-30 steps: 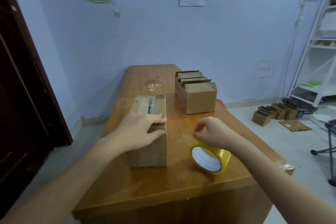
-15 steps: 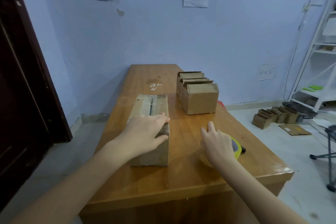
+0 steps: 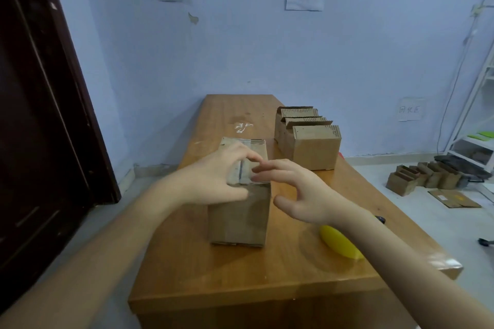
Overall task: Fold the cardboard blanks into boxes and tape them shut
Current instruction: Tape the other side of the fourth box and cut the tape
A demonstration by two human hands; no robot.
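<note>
A tall brown cardboard box (image 3: 240,211), its top seam covered with clear tape, is seen standing upright on the long wooden table (image 3: 240,280), near the table's left edge and about midway along it. The box is gripped at its upper near-left corner by the left hand (image 3: 213,181), whose thumb is laid across the front face just under the top edge while the fingers are curled over the taped top. The right hand (image 3: 302,195) is held just beside the box's upper right corner, fingers spread and loosely extended, thumb dropped apart from them; the fingertips (image 3: 258,169) are seen over the top right edge of the box, close to those of the left hand, though whether they touch the cardboard cannot be told. Nothing is held in the right hand.

A yellow roll of packing tape (image 3: 339,244) is seen on the table to the right of the box, partly hidden under the right forearm and well clear of both hands. A dark object (image 3: 380,219) is glimpsed just beyond the forearm, too little of it shown to be named. Farther back on the right side of the table, a cluster of open-topped cardboard boxes (image 3: 310,139) is set side by side, apart from the gripped box. More small cardboard boxes (image 3: 425,177) and a flattened cardboard piece (image 3: 454,198) are seen on the floor at right, beside a white metal shelf (image 3: 478,125).
</note>
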